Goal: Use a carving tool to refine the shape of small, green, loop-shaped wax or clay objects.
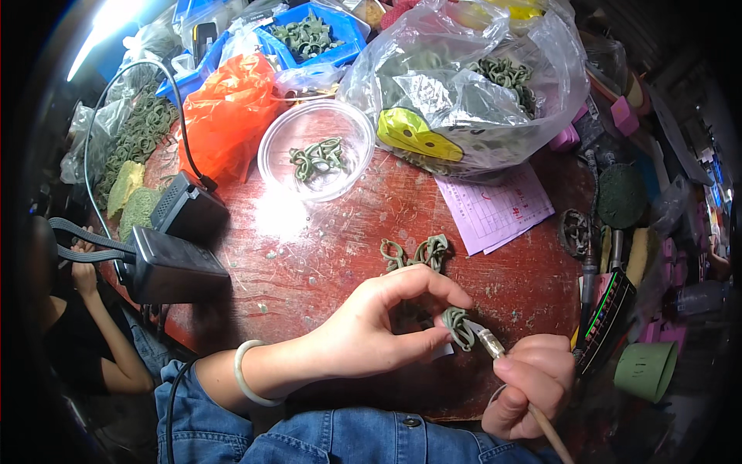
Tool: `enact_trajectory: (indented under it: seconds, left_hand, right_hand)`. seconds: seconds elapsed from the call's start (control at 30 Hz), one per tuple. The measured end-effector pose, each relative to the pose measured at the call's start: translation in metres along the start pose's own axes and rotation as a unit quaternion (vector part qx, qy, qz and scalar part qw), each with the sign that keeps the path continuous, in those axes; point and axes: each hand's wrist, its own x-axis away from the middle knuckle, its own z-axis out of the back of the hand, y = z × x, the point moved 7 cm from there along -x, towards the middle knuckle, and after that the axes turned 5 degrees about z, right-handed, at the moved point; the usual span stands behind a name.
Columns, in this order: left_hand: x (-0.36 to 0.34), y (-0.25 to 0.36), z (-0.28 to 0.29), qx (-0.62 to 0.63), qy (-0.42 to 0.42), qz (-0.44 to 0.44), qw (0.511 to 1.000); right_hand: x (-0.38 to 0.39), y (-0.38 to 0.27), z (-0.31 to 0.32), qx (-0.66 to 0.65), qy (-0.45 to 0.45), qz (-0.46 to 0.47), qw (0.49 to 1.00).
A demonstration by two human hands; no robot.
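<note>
My left hand (386,317) pinches a small dark green piece (459,328) of ring-like loops between thumb and forefinger. In my right hand (533,383) is a slim tool (488,340) with a metal collar, a pale narrow tip and a light brown handle. Its tip meets or nearly meets the green piece; I cannot tell which. Just beyond my left hand, more green looped pieces (431,252) lie on the worn red table (309,255), partly hidden by the fingers. A round clear plastic tub (270,166) farther back holds several similar pieces.
Behind stand a large clear plastic bag (433,69) of green pieces, an orange-red bag (228,104) and a blue bin (352,48). Pink paper slips (495,209) lie mid-right. Black boxes (178,267) with cables stand left; tools and a green cup (646,371) are right. Another person's arm (108,325) shows left.
</note>
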Motion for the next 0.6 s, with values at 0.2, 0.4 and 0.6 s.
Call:
enact_trajectory:
  seconds: [0.2, 0.4, 0.6]
  left_hand:
    - [0.001, 0.003, -0.002, 0.030, 0.007, 0.018, 0.999]
    - [0.000, -0.001, -0.005, 0.041, -0.011, 0.024, 0.999]
    - [0.001, 0.009, -0.001, -0.146, 0.002, -0.039, 0.989]
  right_hand:
    - [0.002, 0.002, -0.001, 0.010, -0.023, -0.026, 0.999]
    - [0.001, 0.003, 0.007, 0.007, 0.066, -0.020, 0.998]
    - [-0.003, 0.008, 0.001, -0.008, 0.015, -0.056, 0.998]
